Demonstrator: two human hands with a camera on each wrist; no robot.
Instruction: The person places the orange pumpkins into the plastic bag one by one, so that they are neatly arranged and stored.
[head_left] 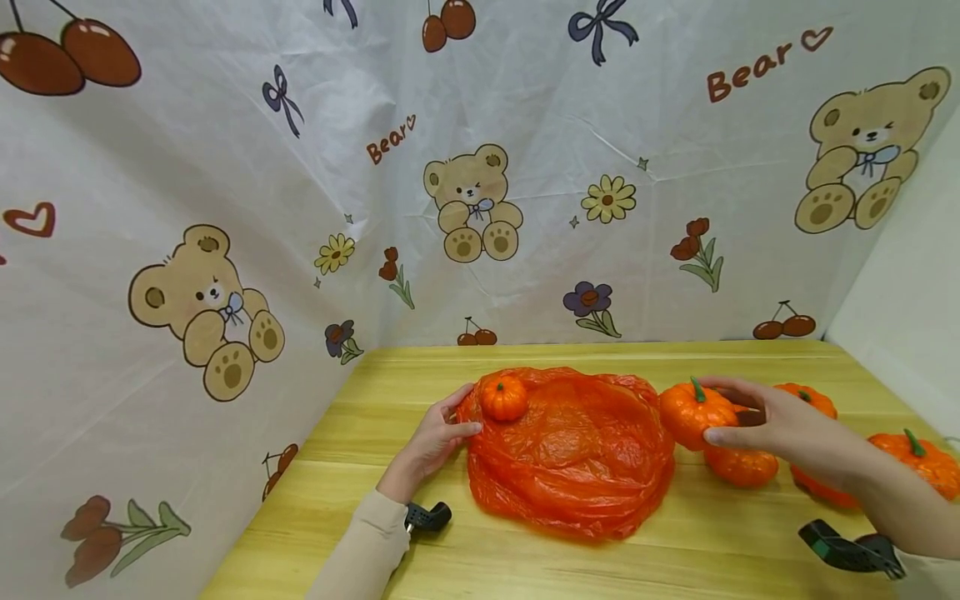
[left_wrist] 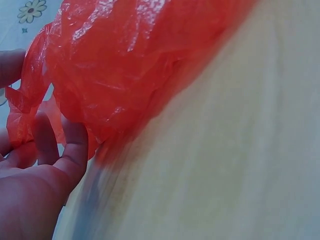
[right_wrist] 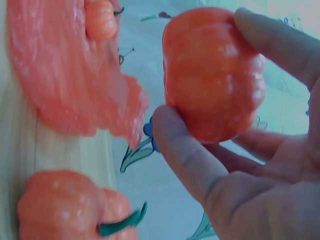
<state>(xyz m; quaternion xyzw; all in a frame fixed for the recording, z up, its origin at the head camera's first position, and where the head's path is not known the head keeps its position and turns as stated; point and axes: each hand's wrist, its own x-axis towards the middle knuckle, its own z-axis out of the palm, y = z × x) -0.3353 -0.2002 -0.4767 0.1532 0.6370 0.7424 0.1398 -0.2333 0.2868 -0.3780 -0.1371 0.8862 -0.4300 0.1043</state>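
A crinkled red plastic bag (head_left: 570, 467) lies spread on the table. My left hand (head_left: 438, 433) grips its left edge, with fingers bent at the thin plastic (left_wrist: 115, 60) in the left wrist view. A small orange pumpkin (head_left: 505, 398) with a short green stem sits at the bag's left side; I cannot tell whether it is inside or on top. Over the bag's right edge, my right hand (head_left: 757, 417) holds a larger orange pumpkin (head_left: 696, 414) between thumb and fingers. That pumpkin (right_wrist: 212, 75) is raised off the table in the right wrist view.
On the right, beneath and beyond my right forearm, are several more orange pumpkins, among them one below the held one (head_left: 741, 468) and one with a green stem (head_left: 918, 462). A printed bear cloth (head_left: 525, 300) hangs behind the wooden table (head_left: 555, 567) and along its left side.
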